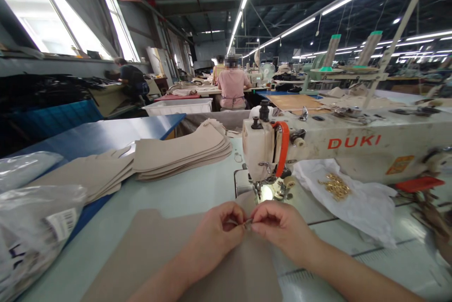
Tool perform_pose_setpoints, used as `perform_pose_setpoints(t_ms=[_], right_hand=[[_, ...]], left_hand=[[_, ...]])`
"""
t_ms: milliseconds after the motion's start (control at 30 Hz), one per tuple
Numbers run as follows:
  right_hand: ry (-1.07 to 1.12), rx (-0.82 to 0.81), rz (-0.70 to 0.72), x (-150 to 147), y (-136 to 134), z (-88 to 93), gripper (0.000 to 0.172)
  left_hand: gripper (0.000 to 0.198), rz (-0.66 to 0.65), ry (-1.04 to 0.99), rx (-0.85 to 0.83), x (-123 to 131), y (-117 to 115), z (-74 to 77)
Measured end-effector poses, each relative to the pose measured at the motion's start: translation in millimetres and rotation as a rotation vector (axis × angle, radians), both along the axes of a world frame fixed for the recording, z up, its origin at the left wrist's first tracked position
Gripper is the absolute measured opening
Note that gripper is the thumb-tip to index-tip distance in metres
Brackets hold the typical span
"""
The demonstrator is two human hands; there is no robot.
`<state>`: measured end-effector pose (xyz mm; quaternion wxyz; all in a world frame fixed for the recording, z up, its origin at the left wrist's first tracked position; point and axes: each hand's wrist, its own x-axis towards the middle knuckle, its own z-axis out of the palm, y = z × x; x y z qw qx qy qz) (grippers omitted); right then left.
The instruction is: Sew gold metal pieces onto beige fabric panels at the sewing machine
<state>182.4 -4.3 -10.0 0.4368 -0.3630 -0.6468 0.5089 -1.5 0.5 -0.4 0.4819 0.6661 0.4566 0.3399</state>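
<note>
My left hand (221,229) and my right hand (282,229) meet just in front of the sewing machine's needle area. Thumb and forefinger are pinched on both hands, around a small thin piece (248,222) with a slight shine; its exact kind is too small to make out. Beneath the hands a beige cut panel (158,240) lies flat on the pale table, its far tip reaching the presser foot. The white sewing machine (339,137), with its lamp lit, stands right behind. To its front, small gold metal parts (335,186) lie heaped on a white plastic bag (374,210).
Stacked beige panels (180,151) lie left of the machine head, with more panels (102,175) beside them. Clear plastic bags (35,231) rest at the left edge. Thread cones (332,52) stand behind the machine. A person in pink (233,85) sits farther back.
</note>
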Motion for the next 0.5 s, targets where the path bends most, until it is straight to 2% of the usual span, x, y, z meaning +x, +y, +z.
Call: perform_pose_setpoints(t_ms=[133,367,500], right_hand=[[0.028,-0.031,-0.048,-2.8,0.7,-2.2,0.006],[0.054,-0.017,-0.170,-8.9,1.3,-5.9,0.009],[0.040,-0.039,-0.192,-8.5,1.1,-4.5,0.011]], left_hand=[[0.009,0.046,-0.099,-0.035,2.9,0.5,-1.2],[0.016,0.081,-0.270,-0.220,7.2,0.4,4.5],[0.020,0.046,-0.259,-0.137,6.9,-0.5,1.8]])
